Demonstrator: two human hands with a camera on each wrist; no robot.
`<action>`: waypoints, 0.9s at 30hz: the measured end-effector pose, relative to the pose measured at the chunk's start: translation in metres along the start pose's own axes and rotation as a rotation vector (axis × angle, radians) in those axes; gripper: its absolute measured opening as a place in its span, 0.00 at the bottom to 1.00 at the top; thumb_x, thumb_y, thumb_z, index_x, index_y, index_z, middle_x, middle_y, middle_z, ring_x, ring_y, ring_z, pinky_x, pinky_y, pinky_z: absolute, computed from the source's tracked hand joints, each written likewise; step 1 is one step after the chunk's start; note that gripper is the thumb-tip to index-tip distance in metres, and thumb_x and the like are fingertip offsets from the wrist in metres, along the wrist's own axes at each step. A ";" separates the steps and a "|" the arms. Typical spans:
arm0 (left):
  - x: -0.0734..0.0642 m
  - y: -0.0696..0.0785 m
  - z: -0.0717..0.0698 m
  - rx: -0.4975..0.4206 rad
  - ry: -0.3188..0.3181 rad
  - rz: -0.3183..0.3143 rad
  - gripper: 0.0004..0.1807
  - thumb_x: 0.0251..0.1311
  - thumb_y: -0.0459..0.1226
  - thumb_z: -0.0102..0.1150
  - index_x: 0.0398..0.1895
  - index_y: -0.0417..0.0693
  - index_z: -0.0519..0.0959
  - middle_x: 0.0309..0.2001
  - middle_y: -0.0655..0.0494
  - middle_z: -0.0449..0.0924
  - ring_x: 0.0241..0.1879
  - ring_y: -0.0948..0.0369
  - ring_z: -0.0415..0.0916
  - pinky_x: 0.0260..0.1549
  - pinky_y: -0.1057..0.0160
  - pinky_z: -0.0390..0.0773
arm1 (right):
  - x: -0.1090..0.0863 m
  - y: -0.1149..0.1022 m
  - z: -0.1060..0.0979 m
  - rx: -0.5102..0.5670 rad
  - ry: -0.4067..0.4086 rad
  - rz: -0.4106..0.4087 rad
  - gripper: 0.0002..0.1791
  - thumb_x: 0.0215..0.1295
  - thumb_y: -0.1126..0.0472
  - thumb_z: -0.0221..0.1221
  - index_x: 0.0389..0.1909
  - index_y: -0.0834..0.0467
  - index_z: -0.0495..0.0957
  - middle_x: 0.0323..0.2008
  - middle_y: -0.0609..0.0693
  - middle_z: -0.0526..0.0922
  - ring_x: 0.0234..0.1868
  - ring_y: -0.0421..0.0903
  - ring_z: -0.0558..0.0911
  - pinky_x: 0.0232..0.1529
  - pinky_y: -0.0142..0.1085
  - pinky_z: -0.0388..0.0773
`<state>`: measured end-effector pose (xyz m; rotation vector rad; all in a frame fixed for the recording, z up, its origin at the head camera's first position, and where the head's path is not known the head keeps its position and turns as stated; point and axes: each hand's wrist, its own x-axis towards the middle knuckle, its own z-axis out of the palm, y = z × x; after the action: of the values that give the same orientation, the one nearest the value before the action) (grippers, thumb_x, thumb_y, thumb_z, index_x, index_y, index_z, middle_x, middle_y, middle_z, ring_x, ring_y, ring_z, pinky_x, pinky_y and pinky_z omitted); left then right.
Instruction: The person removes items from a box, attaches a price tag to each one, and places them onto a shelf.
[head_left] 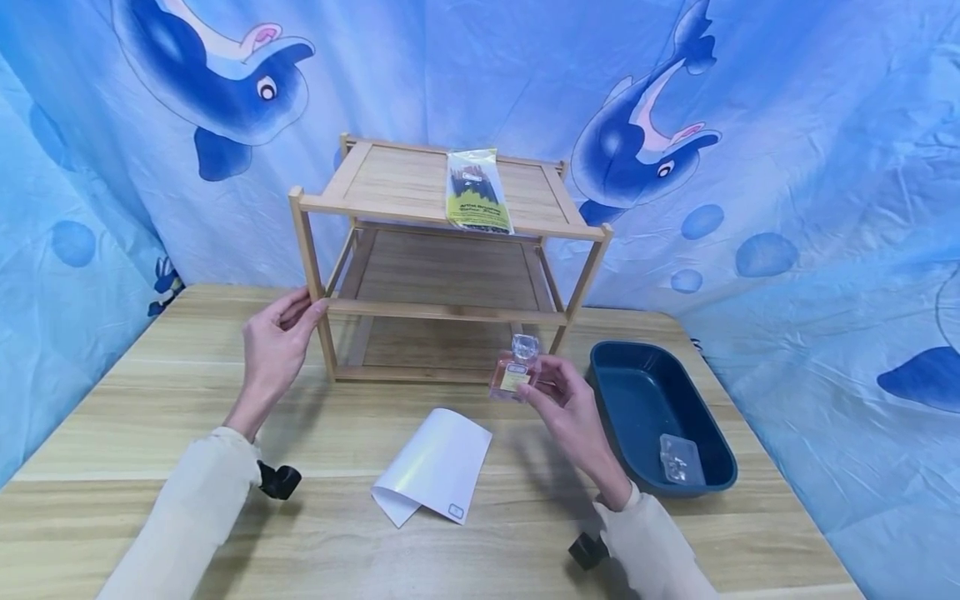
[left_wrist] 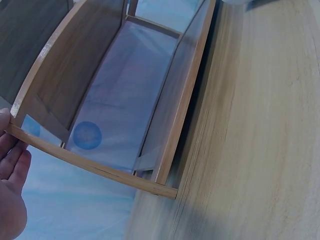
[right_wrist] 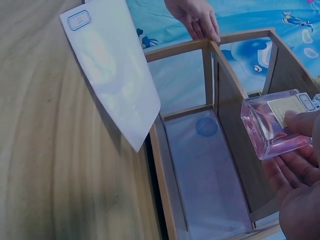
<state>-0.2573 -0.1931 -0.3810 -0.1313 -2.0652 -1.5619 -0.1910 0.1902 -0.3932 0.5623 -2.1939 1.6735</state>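
A wooden three-tier shelf [head_left: 450,312] stands at the back of the table. My left hand [head_left: 279,342] pinches its front left post at the height of the middle tier, thumb in front and fingers behind. In my right hand [head_left: 566,408] is a square glass perfume bottle [head_left: 513,377] with pink liquid, a yellowish label and a clear faceted cap. The bottle is held upright before the lowest tier, near the right front leg. In the right wrist view the thumb presses the label of the perfume bottle [right_wrist: 272,122], with the fingers beneath.
A pack of artist brushes [head_left: 478,196] lies on the top tier, reaching its front edge. A curled white sheet [head_left: 435,462] with a small label rests on the table in front. To the right, a dark blue tub [head_left: 637,392] holds a small clear plastic box [head_left: 681,460].
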 end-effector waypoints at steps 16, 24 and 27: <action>0.000 -0.001 0.002 0.007 -0.003 0.027 0.24 0.72 0.43 0.64 0.64 0.38 0.79 0.58 0.39 0.82 0.52 0.71 0.81 0.50 0.75 0.78 | 0.024 -0.010 0.017 0.044 -0.002 -0.021 0.20 0.66 0.74 0.66 0.57 0.69 0.74 0.49 0.62 0.83 0.49 0.53 0.83 0.51 0.33 0.83; 0.001 -0.003 -0.001 0.025 -0.001 0.021 0.26 0.72 0.43 0.64 0.66 0.37 0.78 0.59 0.38 0.81 0.53 0.69 0.81 0.50 0.76 0.78 | 0.036 -0.013 0.024 0.074 -0.024 0.002 0.20 0.66 0.76 0.64 0.58 0.71 0.73 0.50 0.65 0.82 0.51 0.57 0.82 0.51 0.33 0.83; 0.001 -0.005 -0.002 0.035 -0.002 0.020 0.26 0.72 0.44 0.64 0.66 0.37 0.77 0.60 0.38 0.80 0.54 0.68 0.81 0.50 0.76 0.78 | 0.040 -0.013 0.027 0.091 -0.023 0.002 0.20 0.66 0.76 0.64 0.58 0.72 0.72 0.50 0.66 0.81 0.52 0.57 0.82 0.53 0.35 0.83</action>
<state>-0.2593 -0.1963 -0.3844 -0.1398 -2.0854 -1.5135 -0.2198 0.1566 -0.3696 0.6064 -2.1428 1.7841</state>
